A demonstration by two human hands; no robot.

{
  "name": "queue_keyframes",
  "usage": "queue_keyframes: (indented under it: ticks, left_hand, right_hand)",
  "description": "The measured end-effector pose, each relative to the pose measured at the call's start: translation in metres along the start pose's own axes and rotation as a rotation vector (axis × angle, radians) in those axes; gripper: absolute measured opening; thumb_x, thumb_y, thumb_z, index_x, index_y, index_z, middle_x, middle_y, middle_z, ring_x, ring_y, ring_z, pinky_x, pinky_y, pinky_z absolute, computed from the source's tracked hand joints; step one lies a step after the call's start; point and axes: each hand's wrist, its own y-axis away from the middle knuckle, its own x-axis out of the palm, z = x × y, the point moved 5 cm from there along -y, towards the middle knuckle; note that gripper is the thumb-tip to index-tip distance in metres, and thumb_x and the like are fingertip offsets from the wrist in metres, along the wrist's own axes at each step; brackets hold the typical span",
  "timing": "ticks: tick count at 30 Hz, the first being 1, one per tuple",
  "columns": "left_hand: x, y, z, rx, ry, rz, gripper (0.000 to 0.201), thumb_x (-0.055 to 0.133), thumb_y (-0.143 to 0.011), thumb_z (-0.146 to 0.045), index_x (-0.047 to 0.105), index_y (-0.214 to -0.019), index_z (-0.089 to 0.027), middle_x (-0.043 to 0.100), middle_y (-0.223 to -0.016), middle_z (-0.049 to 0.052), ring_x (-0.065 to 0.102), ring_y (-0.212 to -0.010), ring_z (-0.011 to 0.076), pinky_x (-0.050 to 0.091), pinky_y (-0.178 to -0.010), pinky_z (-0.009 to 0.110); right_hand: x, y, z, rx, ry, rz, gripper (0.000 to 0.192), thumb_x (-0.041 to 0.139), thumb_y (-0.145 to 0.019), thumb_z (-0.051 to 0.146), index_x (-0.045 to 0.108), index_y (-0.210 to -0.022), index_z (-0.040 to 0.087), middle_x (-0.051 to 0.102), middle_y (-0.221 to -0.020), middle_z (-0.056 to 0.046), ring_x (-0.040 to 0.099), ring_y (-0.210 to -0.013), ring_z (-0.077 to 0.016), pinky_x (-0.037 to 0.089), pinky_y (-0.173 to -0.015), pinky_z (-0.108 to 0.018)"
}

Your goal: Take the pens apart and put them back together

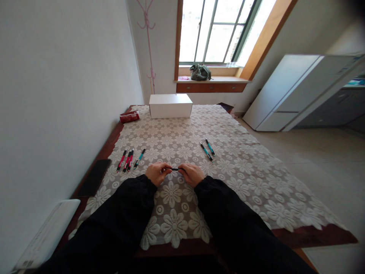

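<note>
— Pen [174, 169], dark and slim, is what I've got: it lies level between my two hands, just above the lace tablecloth [234, 167] near my edge of the table [313, 234].

— How are you gripping it?

— My left hand [157, 173] is curled shut round one end and my right hand [191, 174] is curled shut round the other, fingertips pinching. Only a short stretch of the barrel shows between them.

— Any advice for handling it well?

— As I judge it, keep the pen straight, hold each end close to the middle, and twist or pull along its length rather than bending it. Working low over the cloth means a small part that slips would land softly. Whether the pen has a cap or a joint there, I can't tell; it is too small to see.

— What lies around you?

— To my left, three red pens [126, 160] lie side by side, with a teal pen [139, 158] just beside them. To my right, two more teal pens [208, 149] rest close together. Further off stands a white box [170, 105], a red packet [129, 116] near its left. A dark phone [94, 177] sits at the table's left edge.
</note>
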Motion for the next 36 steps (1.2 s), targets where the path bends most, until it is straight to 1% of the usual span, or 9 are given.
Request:
queue_keyframes:
  ticks: [4,7,12,16,19,25,27,32,36]
  left_hand:
    - [-0.0010,0.0000,-0.0008,-0.010,-0.016,-0.008,0.021,0.062,-0.086,-0.039,0.073,-0.094,-0.023,0.064,-0.073,0.001,0.058,-0.067,0.0131,0.043,-0.065,0.024]
    - [-0.0010,0.0003,-0.0030,0.004,-0.033,0.024,0.025,0.058,-0.089,-0.042,0.073,-0.086,-0.022,0.065,-0.071,0.001,0.057,-0.066,0.0132,0.042,-0.064,0.024]
    - [-0.0008,0.0002,-0.0074,0.048,-0.034,0.067,0.038,0.047,-0.096,-0.042,0.069,-0.074,-0.020,0.065,-0.067,0.001,0.057,-0.065,0.0133,0.040,-0.065,0.025]
    - [-0.0011,-0.0001,-0.0079,0.065,-0.020,0.021,0.023,0.057,-0.091,-0.038,0.071,-0.086,-0.022,0.066,-0.073,0.001,0.057,-0.067,0.0135,0.042,-0.066,0.025]
    - [-0.0018,0.0003,-0.0078,0.058,-0.005,-0.007,0.020,0.060,-0.089,-0.038,0.071,-0.094,-0.022,0.067,-0.078,0.002,0.057,-0.067,0.0127,0.043,-0.067,0.024]
    - [-0.0026,0.0004,-0.0088,0.039,-0.020,0.054,0.039,0.044,-0.096,-0.043,0.068,-0.075,-0.020,0.065,-0.067,0.002,0.056,-0.065,0.0133,0.040,-0.063,0.025]
    - [-0.0028,0.0001,-0.0089,0.048,-0.020,0.044,0.038,0.046,-0.096,-0.043,0.068,-0.076,-0.020,0.065,-0.068,0.002,0.057,-0.066,0.0135,0.040,-0.064,0.025]
    - [-0.0023,0.0003,-0.0089,0.074,0.013,-0.011,0.023,0.057,-0.090,-0.040,0.069,-0.095,-0.021,0.067,-0.079,0.002,0.057,-0.069,0.0135,0.043,-0.067,0.025]
    - [-0.0020,0.0002,-0.0092,0.050,-0.019,0.033,0.035,0.046,-0.095,-0.043,0.069,-0.081,-0.021,0.065,-0.069,0.002,0.057,-0.069,0.0141,0.042,-0.067,0.025]
  right_hand:
    - [-0.0003,0.0003,0.0007,0.007,-0.014,-0.011,0.016,0.053,-0.095,0.032,0.061,-0.104,0.022,0.069,-0.096,-0.004,0.063,-0.086,-0.0171,0.043,-0.074,-0.026]
    - [-0.0004,0.0006,0.0013,-0.008,-0.024,-0.027,0.018,0.056,-0.094,0.036,0.061,-0.104,0.022,0.069,-0.095,-0.004,0.062,-0.083,-0.0168,0.042,-0.072,-0.026]
    - [-0.0009,0.0004,0.0051,-0.073,-0.014,-0.018,0.020,0.048,-0.098,0.034,0.064,-0.099,0.023,0.068,-0.095,-0.003,0.062,-0.086,-0.0161,0.042,-0.074,-0.025]
    - [-0.0024,0.0005,0.0068,-0.060,0.004,-0.001,0.022,0.045,-0.099,0.035,0.064,-0.101,0.023,0.068,-0.096,-0.003,0.062,-0.085,-0.0159,0.041,-0.072,-0.025]
    - [-0.0019,0.0007,0.0063,-0.038,-0.001,0.005,0.023,0.043,-0.100,0.034,0.064,-0.099,0.024,0.069,-0.096,-0.003,0.062,-0.085,-0.0158,0.041,-0.072,-0.025]
    - [-0.0007,0.0011,0.0039,-0.028,-0.040,-0.036,0.020,0.054,-0.094,0.040,0.061,-0.106,0.024,0.069,-0.095,-0.002,0.062,-0.082,-0.0156,0.041,-0.071,-0.024]
    - [-0.0015,0.0010,0.0056,-0.059,-0.026,-0.039,0.019,0.052,-0.096,0.037,0.062,-0.103,0.024,0.069,-0.096,-0.003,0.062,-0.084,-0.0158,0.042,-0.073,-0.024]
    - [-0.0013,0.0004,0.0070,-0.065,0.011,0.005,0.022,0.046,-0.098,0.035,0.064,-0.098,0.023,0.068,-0.092,-0.004,0.062,-0.084,-0.0168,0.042,-0.074,-0.026]
    - [-0.0010,0.0004,0.0051,-0.028,-0.021,-0.005,0.021,0.050,-0.097,0.039,0.062,-0.104,0.024,0.070,-0.096,-0.003,0.063,-0.084,-0.0166,0.042,-0.072,-0.026]
